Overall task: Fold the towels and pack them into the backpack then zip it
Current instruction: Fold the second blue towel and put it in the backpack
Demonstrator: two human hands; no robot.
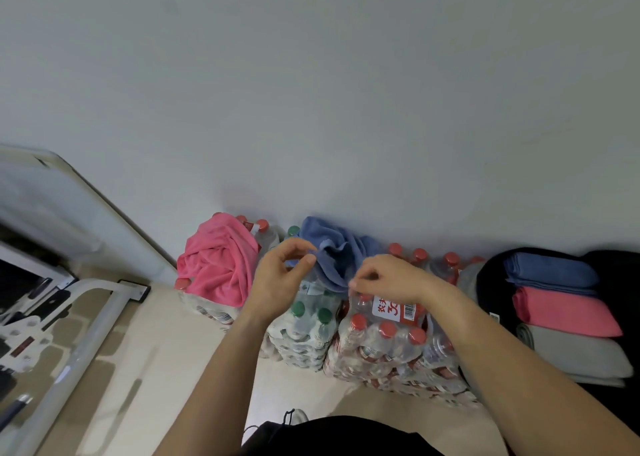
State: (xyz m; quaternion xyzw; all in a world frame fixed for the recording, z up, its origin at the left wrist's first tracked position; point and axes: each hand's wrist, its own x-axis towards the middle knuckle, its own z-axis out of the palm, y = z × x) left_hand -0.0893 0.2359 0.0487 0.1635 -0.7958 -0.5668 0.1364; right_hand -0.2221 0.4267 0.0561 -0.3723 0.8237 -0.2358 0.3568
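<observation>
blue towel (337, 258) between left hand (280, 275), right hand (388, 277).

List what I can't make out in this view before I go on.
- Backpack: head view, mostly hidden under the folded towels; zip not visible.
- Right hand: fingers curl at the blue towel; grip unclear.
- Left hand: whether it touches the towel, unclear.
- Bottle label: too small.

A crumpled blue towel (337, 256) and pink towel (220, 261) lie on bottle packs; folded blue, pink and grey towels (568, 317) sit stacked in the black backpack (491, 282)
</observation>
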